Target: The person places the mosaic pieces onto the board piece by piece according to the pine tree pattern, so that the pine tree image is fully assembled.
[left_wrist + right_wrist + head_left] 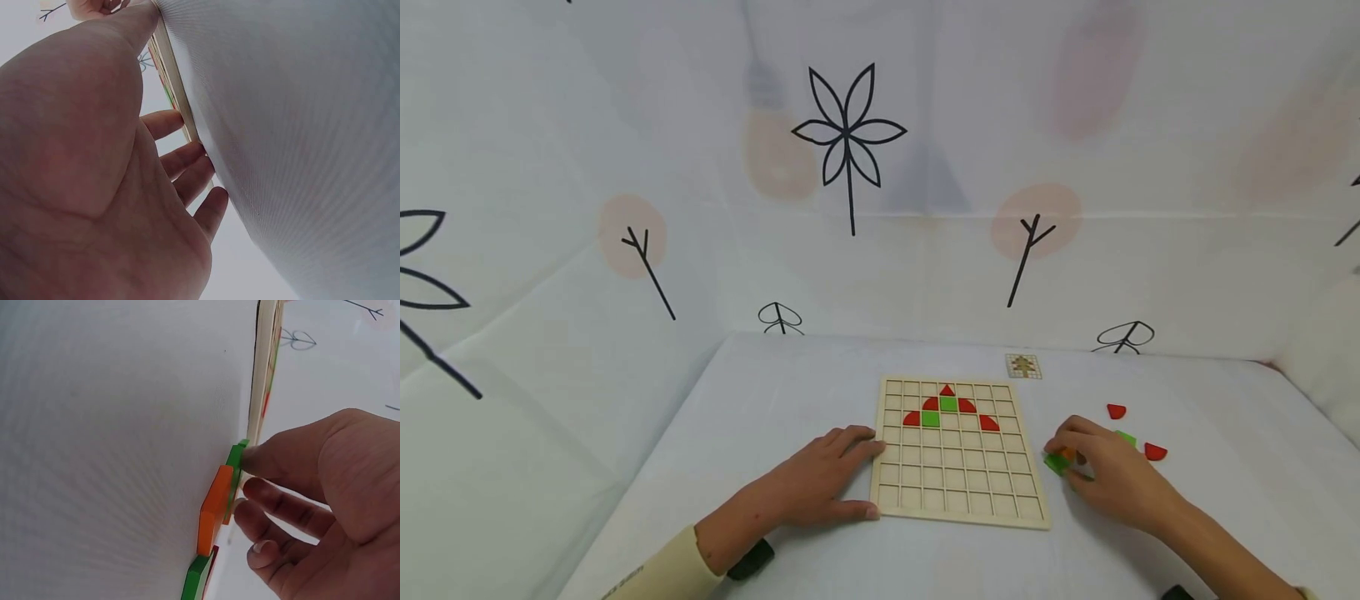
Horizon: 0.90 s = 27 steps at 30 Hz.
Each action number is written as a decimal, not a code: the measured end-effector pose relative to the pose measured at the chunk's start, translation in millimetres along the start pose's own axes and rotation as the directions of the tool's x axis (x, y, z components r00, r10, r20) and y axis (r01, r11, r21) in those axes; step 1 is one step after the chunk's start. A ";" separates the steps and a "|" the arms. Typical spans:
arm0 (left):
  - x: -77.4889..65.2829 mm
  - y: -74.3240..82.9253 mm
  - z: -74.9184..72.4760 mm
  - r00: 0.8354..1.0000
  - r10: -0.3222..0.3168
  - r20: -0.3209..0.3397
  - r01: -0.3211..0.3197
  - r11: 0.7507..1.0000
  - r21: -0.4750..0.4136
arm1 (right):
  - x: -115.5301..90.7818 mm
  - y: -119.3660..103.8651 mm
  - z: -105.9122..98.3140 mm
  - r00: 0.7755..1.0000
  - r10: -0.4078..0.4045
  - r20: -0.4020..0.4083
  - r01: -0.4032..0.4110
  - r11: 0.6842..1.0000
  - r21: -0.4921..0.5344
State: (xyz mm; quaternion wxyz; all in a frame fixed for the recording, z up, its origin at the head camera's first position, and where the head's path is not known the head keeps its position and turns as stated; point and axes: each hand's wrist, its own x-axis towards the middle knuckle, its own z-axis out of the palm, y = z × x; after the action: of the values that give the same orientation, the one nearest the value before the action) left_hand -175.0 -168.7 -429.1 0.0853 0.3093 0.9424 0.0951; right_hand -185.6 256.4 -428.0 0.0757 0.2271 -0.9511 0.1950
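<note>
From where I stand, the person's left grip (827, 479) is relaxed, fingers spread and touching the left edge of a pale wooden board (955, 481), with the thumb at its near corner. The board lies flat on the surface (775, 383), its sides running away from the person; I can't tell which side is longer. Toward its far edge, a red triangle (947, 390) points away from the person, above green squares (949, 404) and red curved pieces (989, 423) that fan down either side. Past the far right corner sits a small tree card (1023, 367). Right of the board, a green tile (1056, 465) lies cornerwise to it, touching an orange tile (215, 506). The right grip (1112, 471) is over them, fingers curled, thumb on the green one; whether it pinches, I can't tell. Farther right are loose red pieces (1155, 452), pointing different ways.
</note>
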 end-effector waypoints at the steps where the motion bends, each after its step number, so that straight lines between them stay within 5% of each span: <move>1: 0.1 -0.1 0.1 1.000 -0.001 0.001 0.001 1.000 0.000 | -0.2 0.3 0.3 1.000 -0.002 0.003 0.002 1.000 -0.001; 14: 1.5 -1.9 1.9 1.000 -0.005 0.003 0.005 1.000 0.019 | 5.1 -0.9 -0.2 0.997 -0.005 0.074 0.007 1.000 -0.024; 27: 1.6 -2.5 3.0 1.000 -0.006 0.005 0.006 1.000 0.014 | 7.8 -0.1 -3.3 0.995 -0.027 0.098 0.020 0.998 0.064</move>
State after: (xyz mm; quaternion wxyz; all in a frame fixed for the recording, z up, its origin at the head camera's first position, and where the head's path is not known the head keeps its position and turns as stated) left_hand -177.0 -169.4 -432.7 0.0855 0.3074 0.9437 0.0874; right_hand -192.2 254.5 -423.1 0.0239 0.2499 -0.9443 0.2127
